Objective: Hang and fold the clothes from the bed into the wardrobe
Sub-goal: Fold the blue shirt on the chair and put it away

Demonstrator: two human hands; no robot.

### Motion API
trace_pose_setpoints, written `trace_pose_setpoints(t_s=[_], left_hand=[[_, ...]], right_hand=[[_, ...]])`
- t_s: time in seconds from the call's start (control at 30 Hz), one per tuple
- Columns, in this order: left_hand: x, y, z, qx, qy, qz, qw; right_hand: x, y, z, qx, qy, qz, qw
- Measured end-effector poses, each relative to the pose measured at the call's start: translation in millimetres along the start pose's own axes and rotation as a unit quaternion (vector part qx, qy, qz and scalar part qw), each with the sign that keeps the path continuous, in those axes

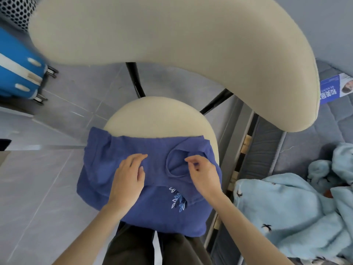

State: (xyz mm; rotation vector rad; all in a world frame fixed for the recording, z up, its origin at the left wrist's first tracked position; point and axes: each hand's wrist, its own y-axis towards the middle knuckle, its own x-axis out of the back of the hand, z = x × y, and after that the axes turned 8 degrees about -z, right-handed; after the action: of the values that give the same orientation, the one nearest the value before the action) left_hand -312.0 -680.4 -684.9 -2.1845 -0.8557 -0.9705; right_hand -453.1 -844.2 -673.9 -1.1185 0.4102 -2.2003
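Soft, even, diffuse light with cool bluish cast; faint shadows. Strong wide-angle bending at edges. Upper frame: chair backrest (172, 35) looms, soft-focus. Upper left: blue suitcase (17, 73) motion-smeared. Centre fairly sharp.

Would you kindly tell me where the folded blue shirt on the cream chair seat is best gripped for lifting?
Probably by its left and right sides, one hand from each, fingers beneath and thumbs on top. The folded blue shirt overhangs the round cream chair seat at its left and near edges, so fingers can slip under; two-sided support should keep the layers stacked.
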Motion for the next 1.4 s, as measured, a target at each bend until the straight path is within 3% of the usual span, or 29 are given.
trace_pose_setpoints(t_s=[0.13, 0.23, 0.33, 0.43, 0.53, 0.6, 0.67, 0.73, 0.87, 1.0, 1.17, 1.4], left_hand=[[-6, -6, -7, -0.005, -0.031, 0.006, 0.999], [-23, -5, -24, -0.06, -0.022, 0.061, 0.996], [-48, -5, -44, -0.107, 0.069, 0.132, 0.983], [-69, -6, -55, -0.092, 0.155, 0.144, 0.973], [-73, -6, -52, -0.042, 0.169, 0.101, 0.98], [-73, -6, -44, -0.03, 0.144, 0.075, 0.986], [-71, -6, -36, 0.03, 0.018, 0.069, 0.997], [-68, -5, -32, 0.165, -0.133, 0.071, 0.975], [-65, -2, -21, 0.291, -0.196, -0.005, 0.936], [-64, 2, -18, 0.287, -0.179, 0.03, 0.941], [-64, 10, -20, 0.326, -0.145, 0.079, 0.931], [-28, 7, -2, 0.309, -0.241, -0.031, 0.919]], right_hand=[[13, 17, -15, -0.001, -0.055, -0.093, 0.994], [21, 34, -16, 0.003, -0.103, -0.072, 0.992], [24, 50, -12, 0.022, -0.151, -0.039, 0.987], [26, 63, -5, 0.009, -0.164, -0.019, 0.986], [29, 71, 8, -0.031, -0.084, -0.038, 0.995], [29, 76, 22, -0.075, 0.049, -0.049, 0.995], [26, 81, 39, -0.114, 0.185, -0.001, 0.976], [17, 85, 48, -0.114, 0.215, 0.058, 0.968], [3, 86, 44, 0.006, 0.051, 0.038, 0.998], [3, 82, 23, 0.094, -0.134, 0.028, 0.986], [7, 75, 9, 0.083, -0.174, 0.029, 0.981], [-17, 55, 46, 0.15, -0.204, -0.017, 0.967]])
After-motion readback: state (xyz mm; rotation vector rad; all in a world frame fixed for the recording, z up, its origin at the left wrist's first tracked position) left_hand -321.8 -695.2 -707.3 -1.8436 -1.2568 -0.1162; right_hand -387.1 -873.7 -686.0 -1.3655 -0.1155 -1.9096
